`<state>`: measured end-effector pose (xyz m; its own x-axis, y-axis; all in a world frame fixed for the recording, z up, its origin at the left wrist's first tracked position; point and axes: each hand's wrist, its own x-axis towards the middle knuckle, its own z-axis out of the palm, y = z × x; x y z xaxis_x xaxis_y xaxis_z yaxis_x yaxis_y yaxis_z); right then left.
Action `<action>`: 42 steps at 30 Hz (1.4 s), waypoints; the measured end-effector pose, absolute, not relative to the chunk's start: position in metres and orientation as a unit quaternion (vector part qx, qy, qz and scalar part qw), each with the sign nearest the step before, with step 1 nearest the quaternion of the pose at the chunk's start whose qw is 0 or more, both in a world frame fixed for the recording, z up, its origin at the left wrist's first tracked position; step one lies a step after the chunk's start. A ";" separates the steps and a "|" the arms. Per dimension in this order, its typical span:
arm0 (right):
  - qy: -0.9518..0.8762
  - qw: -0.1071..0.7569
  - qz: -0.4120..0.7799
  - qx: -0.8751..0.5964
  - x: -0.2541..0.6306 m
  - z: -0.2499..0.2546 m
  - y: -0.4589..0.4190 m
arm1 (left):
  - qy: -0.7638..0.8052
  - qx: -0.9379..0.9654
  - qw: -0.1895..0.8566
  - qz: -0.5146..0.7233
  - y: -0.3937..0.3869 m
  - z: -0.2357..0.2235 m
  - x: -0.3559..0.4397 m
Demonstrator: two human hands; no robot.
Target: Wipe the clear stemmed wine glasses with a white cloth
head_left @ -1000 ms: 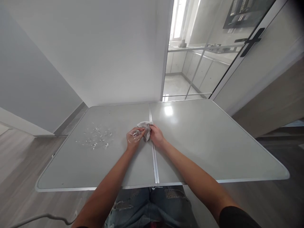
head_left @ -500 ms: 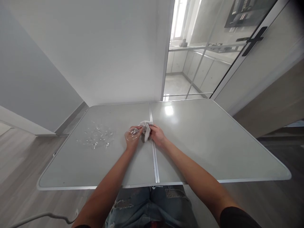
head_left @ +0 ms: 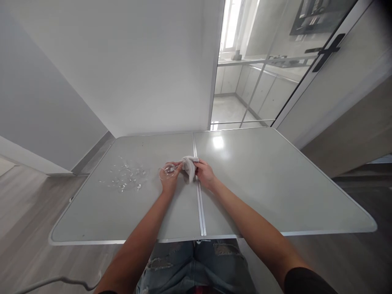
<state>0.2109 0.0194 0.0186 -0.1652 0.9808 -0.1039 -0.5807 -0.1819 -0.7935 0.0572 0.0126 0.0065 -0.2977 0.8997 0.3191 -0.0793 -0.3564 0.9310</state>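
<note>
My left hand (head_left: 170, 179) grips a clear, see-through object with a rounded rim (head_left: 165, 173), close above the table near the centre seam. Its exact kind is hard to make out. Pinched in the fingers of my right hand (head_left: 206, 173) is a white cloth (head_left: 190, 166), folded against the right end of the clear object. The cloth hides that end. Further left on the table, a loose cluster of clear, shiny pieces (head_left: 127, 177) lies spread out; their shapes blur into the surface.
The light grey folding table (head_left: 269, 183) has a metal rim and a metal centre seam (head_left: 200, 212). A white wall (head_left: 147, 73) borders its far side, with a glass door (head_left: 254, 90) at the back right. A grey cable (head_left: 61, 279) lies at the lower left.
The cloth and my right hand have shifted slightly right. My left hand has moved a little left and turned the clear object slightly. Both holds stay the same.
</note>
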 end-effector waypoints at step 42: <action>-0.330 0.536 0.704 -0.329 0.208 0.014 0.021 | 0.426 0.490 0.391 0.652 0.011 0.008 0.059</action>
<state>0.2077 0.0213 0.0139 -0.2080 0.9719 -0.1102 -0.5373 -0.2077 -0.8174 0.0594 0.0105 0.0080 -0.2142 0.9276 0.3061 -0.0924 -0.3312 0.9390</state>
